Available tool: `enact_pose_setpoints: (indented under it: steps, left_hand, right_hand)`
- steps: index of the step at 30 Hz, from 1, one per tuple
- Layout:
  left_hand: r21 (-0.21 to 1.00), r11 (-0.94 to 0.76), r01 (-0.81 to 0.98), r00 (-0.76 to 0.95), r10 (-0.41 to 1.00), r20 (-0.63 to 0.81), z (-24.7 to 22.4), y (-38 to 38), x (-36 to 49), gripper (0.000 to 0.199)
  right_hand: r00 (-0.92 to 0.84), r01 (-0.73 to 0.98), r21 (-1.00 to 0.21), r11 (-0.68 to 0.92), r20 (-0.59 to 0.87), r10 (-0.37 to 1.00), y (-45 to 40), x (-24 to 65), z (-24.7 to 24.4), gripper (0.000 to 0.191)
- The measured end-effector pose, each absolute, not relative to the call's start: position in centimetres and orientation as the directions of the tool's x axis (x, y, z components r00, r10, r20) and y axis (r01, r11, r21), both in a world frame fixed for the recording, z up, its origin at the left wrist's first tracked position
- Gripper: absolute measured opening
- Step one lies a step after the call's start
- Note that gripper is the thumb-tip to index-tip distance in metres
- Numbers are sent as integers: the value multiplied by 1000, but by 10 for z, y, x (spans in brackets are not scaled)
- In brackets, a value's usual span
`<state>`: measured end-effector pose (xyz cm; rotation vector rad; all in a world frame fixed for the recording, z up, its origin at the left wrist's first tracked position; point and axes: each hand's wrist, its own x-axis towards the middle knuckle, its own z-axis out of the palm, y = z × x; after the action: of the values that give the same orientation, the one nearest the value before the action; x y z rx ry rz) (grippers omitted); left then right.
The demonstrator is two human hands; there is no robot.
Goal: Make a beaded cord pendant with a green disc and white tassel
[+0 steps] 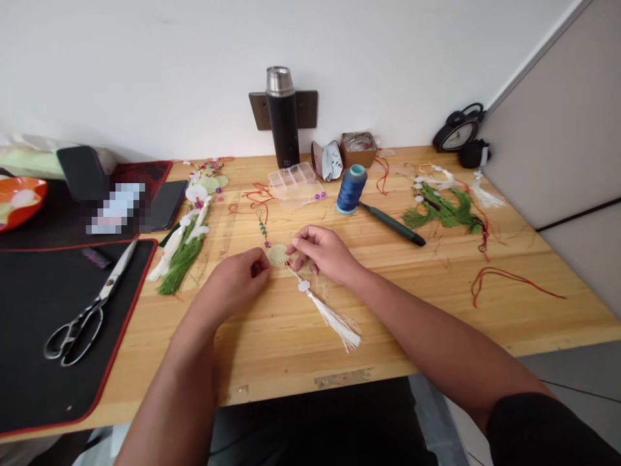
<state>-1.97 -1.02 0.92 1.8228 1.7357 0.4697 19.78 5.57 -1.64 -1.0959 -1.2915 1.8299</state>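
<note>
A pale green disc (277,255) lies flat on the wooden table (272,362) between my two hands. Beaded cord (262,229) runs up from its top, and a white tassel (334,318) with a small white bead (304,285) trails from its lower right. My left hand (246,272) is at the disc's left edge, fingers curled closed; whatever they pinch is hidden. At the disc's right edge, my right hand (323,254) has thumb and index finger pressed together near the red cord (288,264); what sits between the fingertips is too small to make out.
Scissors (104,294) lie on a black mat (29,310) at left. Tassels (184,255) lie left of my hands, others (449,206) at right. Behind stand a blue thread spool (352,189), a dark green pen-like tool (392,224), a clear box (297,184) and a black flask (283,126).
</note>
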Motion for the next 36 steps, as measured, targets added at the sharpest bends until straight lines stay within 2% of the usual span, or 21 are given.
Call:
enact_pose_setpoints:
  steps: [28, 36]
  left_hand:
    - [521, 23, 853, 120, 963, -240, 21, -12, -22, 19]
    - [564, 31, 825, 59, 988, -141, 21, -10, -20, 22]
  right_hand:
    - [-469, -71, -942, -329, -260, 844, 59, 200, -18, 15]
    - [-478, -63, -951, -303, -238, 845, 57, 200, -18, 16]
